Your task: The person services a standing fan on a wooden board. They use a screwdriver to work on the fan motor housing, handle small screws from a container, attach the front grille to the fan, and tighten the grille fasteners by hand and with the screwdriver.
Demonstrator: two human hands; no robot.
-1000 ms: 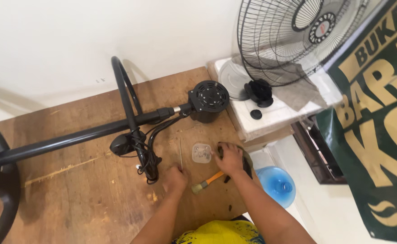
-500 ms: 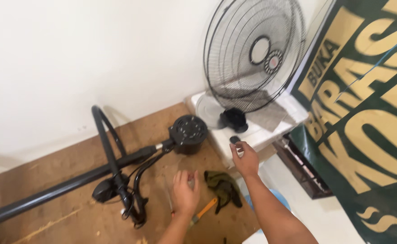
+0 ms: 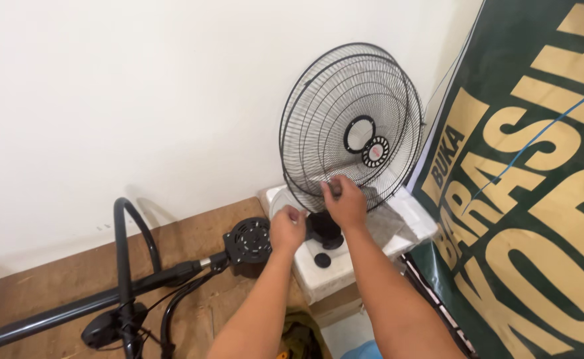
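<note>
Two black wire fan grilles [image 3: 352,119] lean upright against the wall on a white foam box [image 3: 355,272]. My right hand [image 3: 345,203] is at the grilles' lower rim, fingers pinched on the wire. My left hand [image 3: 287,229] is curled at the lower left of the rim, above the box's edge; whether it holds anything is hidden. A black hub-shaped part [image 3: 325,231] sits on the box just below both hands, with a small round black cap [image 3: 322,260] in front of it.
A black fan motor [image 3: 247,240] on its long pole [image 3: 73,311] lies across the wooden floor [image 3: 53,279], with a curved base tube [image 3: 120,239] and cables beside it. A large green and gold banner [image 3: 531,219] stands at the right. A white wall is behind.
My view lifted from the floor to the grilles. Both hands left the floor tools and rose to the grilles' lower rim on the foam box.
</note>
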